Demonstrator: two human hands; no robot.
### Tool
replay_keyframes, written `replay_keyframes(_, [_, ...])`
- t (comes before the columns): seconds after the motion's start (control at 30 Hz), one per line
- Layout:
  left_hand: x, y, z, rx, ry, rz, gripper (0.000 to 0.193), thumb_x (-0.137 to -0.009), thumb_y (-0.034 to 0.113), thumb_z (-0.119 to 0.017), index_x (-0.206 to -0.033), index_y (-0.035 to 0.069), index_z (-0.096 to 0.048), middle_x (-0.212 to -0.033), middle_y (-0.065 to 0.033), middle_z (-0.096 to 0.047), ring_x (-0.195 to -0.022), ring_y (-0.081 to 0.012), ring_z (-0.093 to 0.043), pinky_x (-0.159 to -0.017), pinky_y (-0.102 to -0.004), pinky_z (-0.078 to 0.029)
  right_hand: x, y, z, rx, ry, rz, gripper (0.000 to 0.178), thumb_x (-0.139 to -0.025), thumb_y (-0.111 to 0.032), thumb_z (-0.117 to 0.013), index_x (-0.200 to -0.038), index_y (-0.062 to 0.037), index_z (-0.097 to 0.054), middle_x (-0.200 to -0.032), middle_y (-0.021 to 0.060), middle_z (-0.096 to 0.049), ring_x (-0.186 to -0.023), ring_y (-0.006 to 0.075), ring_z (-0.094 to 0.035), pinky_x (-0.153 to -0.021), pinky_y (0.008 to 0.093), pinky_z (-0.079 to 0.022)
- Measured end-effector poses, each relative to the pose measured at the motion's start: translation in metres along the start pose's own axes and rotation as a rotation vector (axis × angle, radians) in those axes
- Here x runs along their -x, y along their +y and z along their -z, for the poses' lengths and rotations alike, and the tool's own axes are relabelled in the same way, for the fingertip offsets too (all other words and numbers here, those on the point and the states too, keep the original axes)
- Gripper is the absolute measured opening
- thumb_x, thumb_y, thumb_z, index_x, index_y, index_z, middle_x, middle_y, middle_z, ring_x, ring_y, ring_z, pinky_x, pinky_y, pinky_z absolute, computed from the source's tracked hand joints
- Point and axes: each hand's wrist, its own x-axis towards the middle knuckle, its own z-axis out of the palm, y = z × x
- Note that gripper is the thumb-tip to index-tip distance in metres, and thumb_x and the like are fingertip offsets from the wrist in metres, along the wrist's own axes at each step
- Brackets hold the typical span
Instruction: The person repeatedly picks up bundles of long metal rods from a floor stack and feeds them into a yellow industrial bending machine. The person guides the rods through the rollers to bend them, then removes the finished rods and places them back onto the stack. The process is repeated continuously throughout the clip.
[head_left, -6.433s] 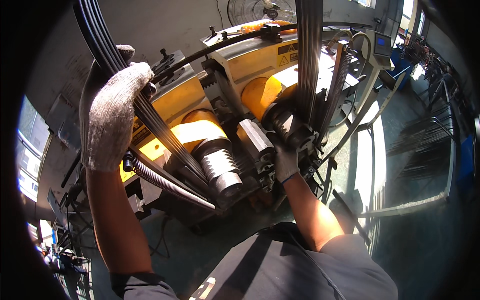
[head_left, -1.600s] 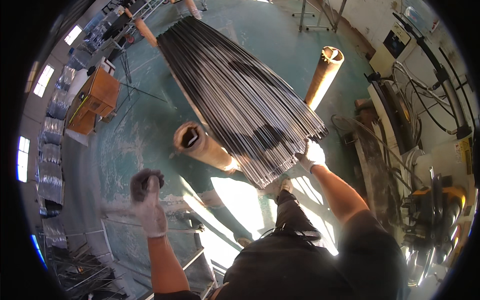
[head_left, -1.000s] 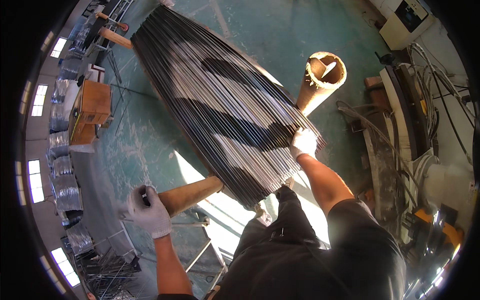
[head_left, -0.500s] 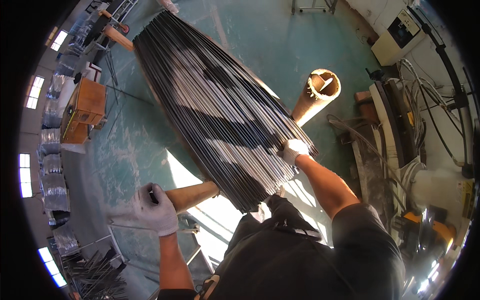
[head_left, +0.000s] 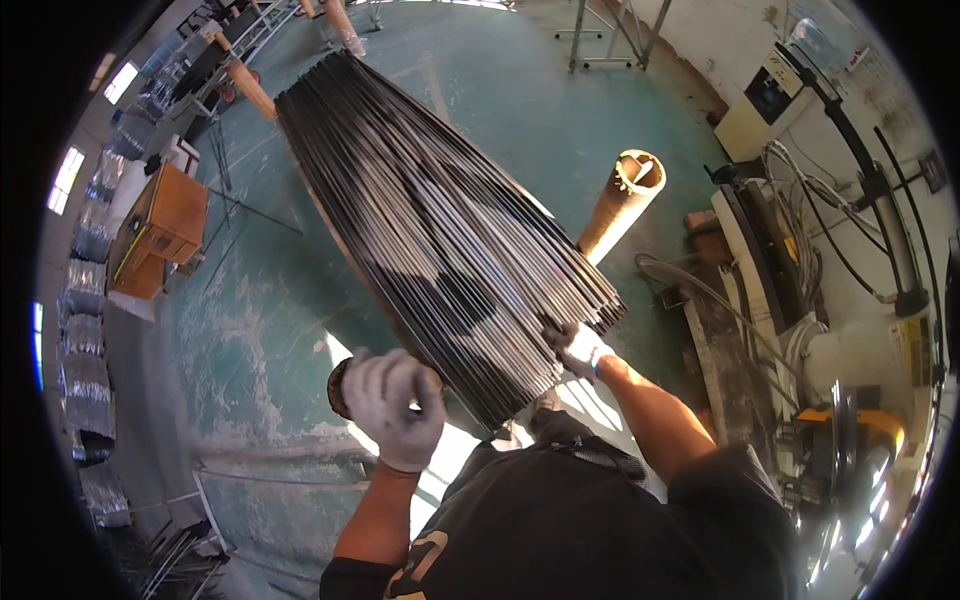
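A wide layer of long, thin dark metal rods (head_left: 440,230) lies lengthwise before me, fanning out in the middle and lit in patches by sunlight. My right hand (head_left: 580,349), in a whitish glove, is closed on rods at their near right ends; its fingertips are partly hidden among them. My left hand (head_left: 395,412), also gloved, is raised just left of the near end of the rods. Its fingers curl toward the thumb with a small gap in the ring; I cannot make out anything in it. Behind it shows the end of a brown tube (head_left: 338,388), mostly covered.
A thick brown cardboard tube (head_left: 622,205) sticks out right of the rods. Thinner brown posts (head_left: 250,88) stand at the far end. At left are an orange-brown wooden cabinet (head_left: 165,225) and wrapped silvery bundles (head_left: 85,385). Machinery with looped hoses (head_left: 800,170) lines the right wall.
My left hand has moved right, nearer the rods, and now covers the brown tube. My right hand has shifted slightly down and left along the rod ends. The view has tilted a little.
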Motion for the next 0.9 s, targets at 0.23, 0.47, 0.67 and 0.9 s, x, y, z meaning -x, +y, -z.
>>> replay_keyframes(0.23, [0.107,0.020,-0.148,1.175,-0.441,0.960,0.013,-0.093,0.007,-0.082,-0.102,0.008,-0.072,-0.095,-0.0009,-0.072,-0.084,-0.0167,-0.068,-0.079,-0.0316,-0.056,0.245,0.096,-0.031,0.147,0.092,-0.259,0.053,-0.105,-0.050,-0.066,-0.110,0.0018,-0.073,-0.097,0.0284,-0.075,-0.092,0.0427,-0.072,-0.083,0.0526,-0.054])
replay_keyframes(0.47, [0.066,0.026,-0.262,1.683,-0.613,1.668,0.035,-0.115,0.040,-0.058,-0.105,0.007,-0.061,-0.097,-0.0144,-0.066,-0.091,-0.0307,-0.064,-0.084,-0.0484,-0.055,0.557,0.297,-0.172,0.250,0.378,-0.429,0.042,-0.108,-0.043,-0.066,-0.118,-0.0025,-0.074,-0.105,0.0259,-0.075,-0.104,0.0401,-0.074,-0.090,0.0496,-0.056])
replay_keyframes(0.67, [0.074,0.065,-0.275,2.064,-0.960,1.305,0.020,-0.105,0.018,-0.063,-0.100,-0.001,-0.064,-0.098,-0.0147,-0.067,-0.095,-0.0323,-0.063,-0.094,-0.0434,-0.054,0.490,0.141,-0.121,0.480,0.695,-0.703,0.022,-0.102,-0.025,-0.063,-0.098,-0.0072,-0.076,-0.083,0.0180,-0.075,-0.077,0.0400,-0.073,-0.070,0.0516,-0.057])
replay_keyframes(0.9, [0.058,0.218,-0.209,1.881,-1.060,1.368,0.015,-0.104,0.017,-0.065,-0.103,0.002,-0.066,-0.096,-0.0099,-0.064,-0.096,-0.0280,-0.063,-0.109,-0.0495,-0.052,0.608,0.328,-0.114,0.466,0.992,-0.848,0.014,-0.089,-0.022,-0.077,-0.094,-0.0088,-0.075,-0.085,0.0167,-0.074,-0.083,0.0404,-0.073,-0.074,0.0525,-0.057])
